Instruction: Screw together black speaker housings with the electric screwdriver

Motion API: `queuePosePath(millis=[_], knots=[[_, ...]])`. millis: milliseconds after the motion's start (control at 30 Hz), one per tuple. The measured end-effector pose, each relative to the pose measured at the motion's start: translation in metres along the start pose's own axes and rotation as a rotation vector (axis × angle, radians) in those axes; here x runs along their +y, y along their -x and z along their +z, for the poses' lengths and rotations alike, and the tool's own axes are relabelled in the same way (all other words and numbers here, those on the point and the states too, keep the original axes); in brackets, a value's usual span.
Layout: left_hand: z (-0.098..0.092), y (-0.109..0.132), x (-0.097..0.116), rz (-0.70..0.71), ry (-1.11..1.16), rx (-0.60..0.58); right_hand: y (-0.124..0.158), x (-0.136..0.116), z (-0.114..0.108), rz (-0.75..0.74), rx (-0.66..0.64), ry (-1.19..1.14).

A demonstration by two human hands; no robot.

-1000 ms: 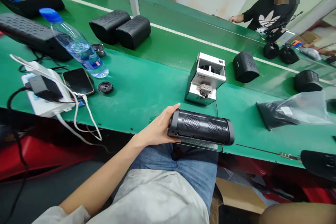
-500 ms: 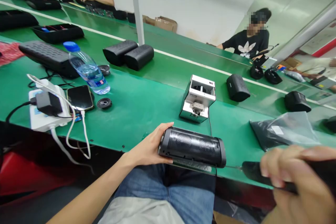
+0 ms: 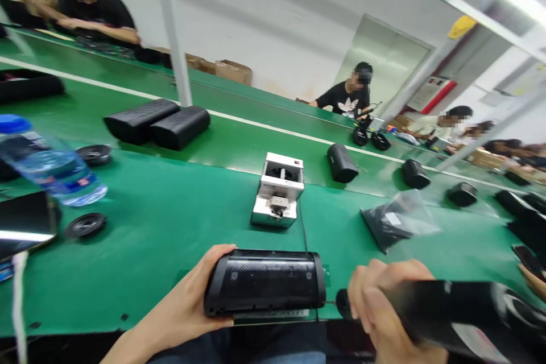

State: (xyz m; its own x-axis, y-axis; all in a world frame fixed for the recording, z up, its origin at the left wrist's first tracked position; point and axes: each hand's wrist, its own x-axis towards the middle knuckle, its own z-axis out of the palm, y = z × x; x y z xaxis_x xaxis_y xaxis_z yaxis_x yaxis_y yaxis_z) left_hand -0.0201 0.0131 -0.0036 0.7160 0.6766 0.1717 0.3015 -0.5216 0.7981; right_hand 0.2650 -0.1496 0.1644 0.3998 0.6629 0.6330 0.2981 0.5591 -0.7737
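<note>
A black speaker housing (image 3: 273, 281) lies lengthwise at the front edge of the green table, and my left hand (image 3: 200, 296) grips its left end. My right hand (image 3: 384, 307) is wrapped round a black electric screwdriver (image 3: 456, 313). The screwdriver's thin bit points left and reaches the lower right end of the housing; whether it sits in a screw cannot be made out. Behind the housing stands a white and metal box-shaped device (image 3: 279, 190), a cable running down from its right side.
At the left are a water bottle (image 3: 55, 168), a phone (image 3: 28, 224) and two round speaker drivers (image 3: 87, 224). Black housings (image 3: 181, 127) stand on the darker green strip (image 3: 239, 145). A plastic bag (image 3: 392, 219) lies right. Several people sit beyond and at right.
The view has shifted right and tilted up. The housing has rolled slightly, showing more of its face. My right hand and the screwdriver are closer in, with more of the tool's body visible.
</note>
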Motion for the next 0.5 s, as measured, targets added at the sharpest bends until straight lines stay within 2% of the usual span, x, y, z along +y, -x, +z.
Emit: queuePosePath(millis=[167, 300, 400, 500], knots=[[0.002, 0.001, -0.007, -0.047, -0.050, 0.060, 0.005, 0.010, -0.002, 0.017, 0.027, -0.072], [0.001, -0.004, -0.003, -0.005, -0.068, 0.073, -0.001, 0.011, -0.001, 0.045, 0.047, -0.070], [0.001, -0.008, 0.001, 0.018, -0.061, 0.110, -0.015, -0.006, -0.008, 0.063, 0.032, -0.079], [-0.002, -0.004, 0.003, -0.049, -0.010, 0.183, -0.030, -0.040, -0.032, 0.052, 0.030, -0.132]])
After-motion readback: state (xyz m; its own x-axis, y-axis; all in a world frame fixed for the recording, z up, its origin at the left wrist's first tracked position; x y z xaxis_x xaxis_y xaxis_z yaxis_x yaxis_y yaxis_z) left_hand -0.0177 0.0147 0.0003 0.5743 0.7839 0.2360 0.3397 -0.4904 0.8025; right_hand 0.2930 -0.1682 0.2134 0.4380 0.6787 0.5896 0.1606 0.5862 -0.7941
